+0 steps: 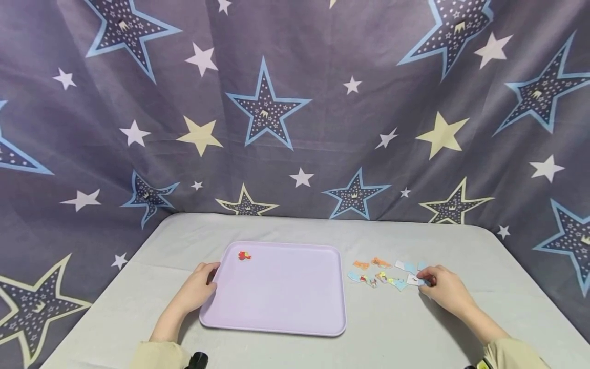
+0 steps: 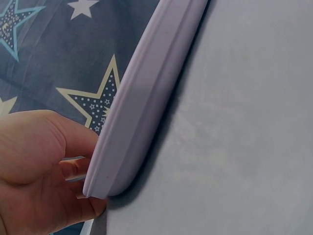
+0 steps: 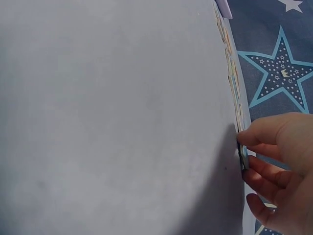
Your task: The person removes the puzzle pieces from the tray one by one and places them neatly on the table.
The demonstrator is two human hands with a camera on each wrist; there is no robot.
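A pale lilac tray (image 1: 276, 297) lies on the table, with a small red jigsaw piece (image 1: 244, 255) near its far left corner. My left hand (image 1: 199, 287) holds the tray's left rim; in the left wrist view the fingers (image 2: 80, 142) curl at the tray edge (image 2: 142, 88). Right of the tray, my right hand (image 1: 444, 288) pinches a white and light blue jigsaw piece (image 1: 413, 280) at the group's right end. In the right wrist view the thumb and fingers meet at that piece's thin edge, and its face is hidden.
Between tray and right hand lie several loose pieces: orange ones (image 1: 380, 263), a blue and white one (image 1: 405, 266), and colourful ones (image 1: 369, 280). A light grey cloth covers the table (image 1: 382, 328). Behind it hangs a dark star-patterned curtain (image 1: 322, 154).
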